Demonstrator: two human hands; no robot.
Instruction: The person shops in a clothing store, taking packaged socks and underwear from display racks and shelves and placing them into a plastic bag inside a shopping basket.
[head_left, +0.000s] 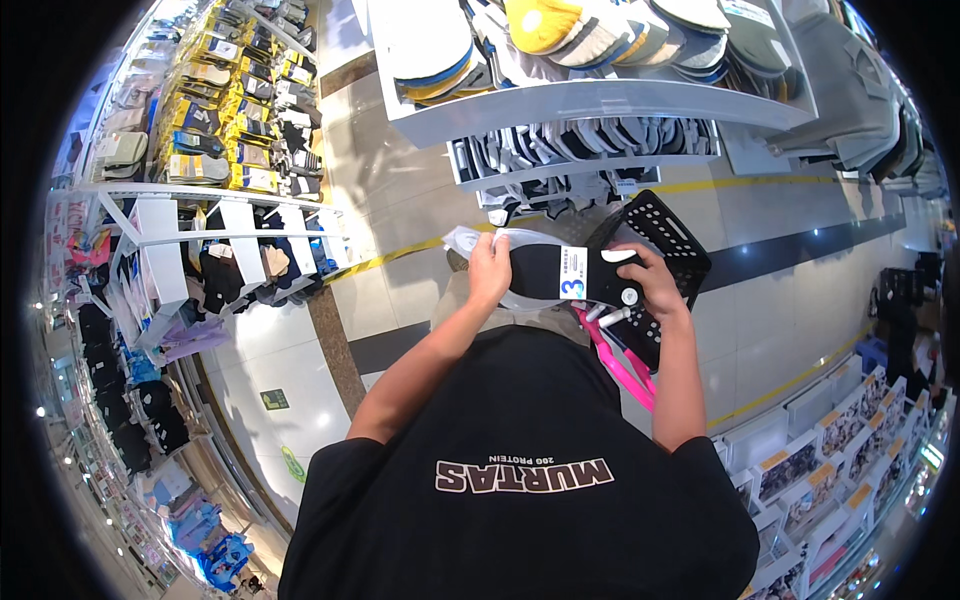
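Between my two hands, in front of my body, is a pack of black socks with a white paper label band and a white patch at its right end. My left hand grips the left end, where a clear plastic wrapper shows. Around the right end my right hand is closed, next to a small round white piece. A black basket with punched holes is just beyond and right of my right hand. Its pink handle lies by my right forearm; what bears the basket is hidden.
Ahead stands a white display bin of socks, with a lower tier of black and white socks. Racks of packaged socks line the left. White shelf boxes stand at lower right. Tiled floor runs between.
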